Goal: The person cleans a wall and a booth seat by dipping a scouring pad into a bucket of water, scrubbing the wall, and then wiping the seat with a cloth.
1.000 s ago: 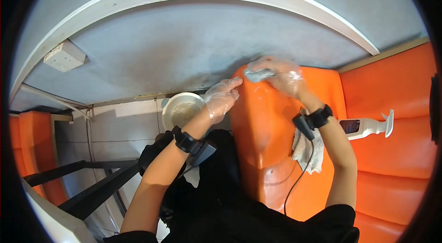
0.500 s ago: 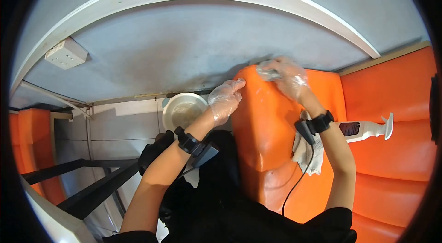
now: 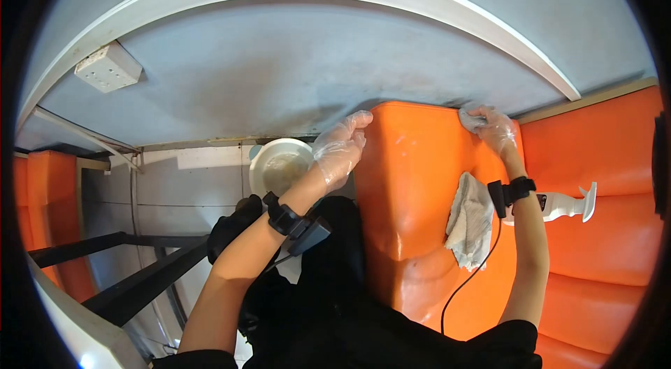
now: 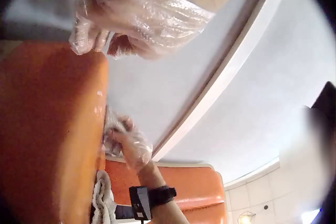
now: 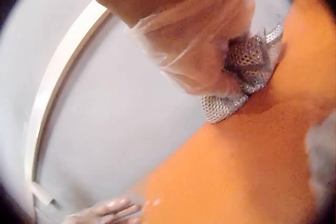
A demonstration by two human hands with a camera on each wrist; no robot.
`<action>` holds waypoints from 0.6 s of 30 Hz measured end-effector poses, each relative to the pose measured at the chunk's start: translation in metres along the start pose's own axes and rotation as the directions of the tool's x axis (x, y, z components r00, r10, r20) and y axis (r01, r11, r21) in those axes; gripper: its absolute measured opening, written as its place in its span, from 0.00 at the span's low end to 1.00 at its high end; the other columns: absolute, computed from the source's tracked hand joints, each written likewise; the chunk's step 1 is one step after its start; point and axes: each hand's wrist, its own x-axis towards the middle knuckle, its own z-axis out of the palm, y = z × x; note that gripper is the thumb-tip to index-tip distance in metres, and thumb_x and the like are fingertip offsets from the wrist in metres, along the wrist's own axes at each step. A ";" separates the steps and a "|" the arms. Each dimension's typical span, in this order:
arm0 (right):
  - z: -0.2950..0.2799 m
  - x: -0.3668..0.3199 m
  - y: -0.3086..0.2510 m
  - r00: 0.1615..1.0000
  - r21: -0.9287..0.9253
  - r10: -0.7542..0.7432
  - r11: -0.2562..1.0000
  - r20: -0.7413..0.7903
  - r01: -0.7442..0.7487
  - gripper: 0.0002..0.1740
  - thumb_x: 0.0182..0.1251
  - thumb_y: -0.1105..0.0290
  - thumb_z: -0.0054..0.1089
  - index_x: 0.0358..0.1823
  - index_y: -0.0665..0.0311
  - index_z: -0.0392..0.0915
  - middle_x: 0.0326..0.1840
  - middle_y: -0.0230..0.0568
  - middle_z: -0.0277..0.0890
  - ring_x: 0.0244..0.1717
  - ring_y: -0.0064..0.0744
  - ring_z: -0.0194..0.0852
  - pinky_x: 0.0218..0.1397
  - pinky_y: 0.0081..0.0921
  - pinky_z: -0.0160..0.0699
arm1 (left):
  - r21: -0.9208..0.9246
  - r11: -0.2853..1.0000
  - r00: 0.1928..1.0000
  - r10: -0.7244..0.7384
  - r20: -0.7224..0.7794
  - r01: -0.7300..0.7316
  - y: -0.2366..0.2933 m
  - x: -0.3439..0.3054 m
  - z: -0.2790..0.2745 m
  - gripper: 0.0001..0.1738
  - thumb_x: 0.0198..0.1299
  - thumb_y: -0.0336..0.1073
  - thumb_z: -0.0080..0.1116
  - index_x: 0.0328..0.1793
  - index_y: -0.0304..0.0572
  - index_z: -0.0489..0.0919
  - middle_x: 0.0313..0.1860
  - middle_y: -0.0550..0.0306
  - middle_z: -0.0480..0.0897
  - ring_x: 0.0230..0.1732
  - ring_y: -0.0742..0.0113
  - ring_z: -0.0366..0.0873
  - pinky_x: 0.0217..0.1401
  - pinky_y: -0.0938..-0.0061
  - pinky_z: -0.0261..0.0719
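Observation:
My gloved right hand (image 3: 499,133) grips a grey mesh scrubbing cloth (image 5: 247,58) against the orange seat (image 3: 402,180), at its far edge beside the wall, near the backrest. In the right wrist view the cloth is bunched under the fingers, its lower end sticking out past the glove. My left hand (image 3: 338,151), also in a clear plastic glove, is at the seat's far left corner. The left wrist view has its fingertips (image 4: 80,45) touching the top of that corner, loosely bent around nothing.
A crumpled whitish towel (image 3: 468,226) lies on the seat, with a white spray bottle (image 3: 559,206) near the backrest (image 3: 594,229). On the floor, left of the seat, stands a white basin (image 3: 257,172) of water. A grey wall (image 3: 279,61) with a socket box (image 3: 109,67) runs along the far side.
My right hand has slid the mesh cloth rightward along the seat's far edge, from the left corner toward the backrest. My left hand has stayed at the corner.

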 end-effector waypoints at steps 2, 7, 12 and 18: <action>0.004 -0.006 -0.037 0.995 -0.031 -0.089 0.996 -0.039 0.088 0.17 0.57 0.75 0.58 0.48 0.49 0.80 0.50 0.41 0.77 0.50 0.47 0.77 0.52 0.37 0.77 | -0.013 1.000 1.000 0.021 -0.001 -0.021 0.003 0.000 0.003 0.23 0.70 0.30 0.46 0.71 0.42 0.69 0.69 0.56 0.70 0.65 0.66 0.68 0.70 0.71 0.65; 0.013 -0.018 -0.141 0.962 0.109 -0.275 0.956 0.006 0.272 0.19 0.58 0.71 0.62 0.52 0.49 0.79 0.49 0.45 0.77 0.52 0.49 0.75 0.53 0.37 0.76 | -0.124 0.985 0.990 0.128 0.054 -0.121 0.006 0.004 0.019 0.33 0.69 0.44 0.55 0.77 0.42 0.61 0.68 0.57 0.69 0.65 0.70 0.68 0.69 0.72 0.66; 0.034 -0.047 -0.181 0.908 0.451 -0.314 0.791 -0.278 0.412 0.31 0.58 0.68 0.64 0.65 0.60 0.70 0.59 0.52 0.73 0.56 0.52 0.74 0.59 0.38 0.74 | -0.354 0.923 0.985 0.172 0.026 -0.152 0.030 -0.008 0.030 0.39 0.70 0.47 0.54 0.80 0.45 0.52 0.67 0.58 0.68 0.65 0.69 0.67 0.68 0.71 0.66; -0.004 -0.108 -0.171 0.918 0.394 -0.374 0.830 -0.132 0.395 0.42 0.60 0.67 0.65 0.75 0.57 0.57 0.77 0.51 0.55 0.77 0.51 0.51 0.75 0.37 0.60 | -0.555 0.813 0.978 0.210 0.001 -0.174 0.019 0.004 0.037 0.33 0.68 0.32 0.54 0.77 0.44 0.57 0.62 0.56 0.73 0.63 0.66 0.69 0.68 0.68 0.68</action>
